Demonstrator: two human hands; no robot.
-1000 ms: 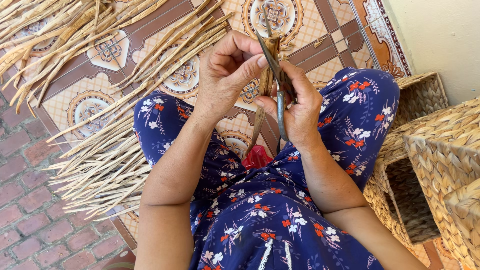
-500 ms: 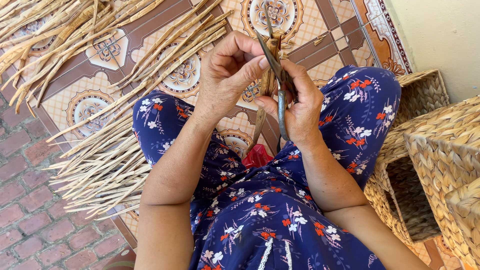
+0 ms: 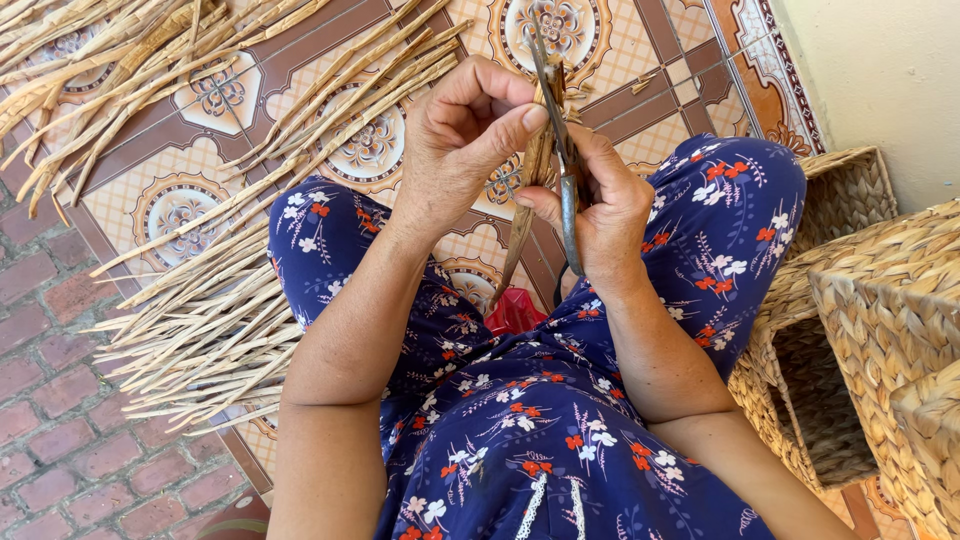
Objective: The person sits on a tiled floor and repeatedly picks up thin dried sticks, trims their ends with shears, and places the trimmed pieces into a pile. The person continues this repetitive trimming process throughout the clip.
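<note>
Two hands at work, chest height over lap. Left hand (image 3: pixel 470 140) pinches dried brown reed strip (image 3: pixel 527 205); right hand (image 3: pixel 600 215) has its grip closed on slim grey metal blade (image 3: pixel 567 190), laid vs. strip. Step: trimming/splitting. Next req.: steady strip, controlled stroke, thumb clear.
</note>
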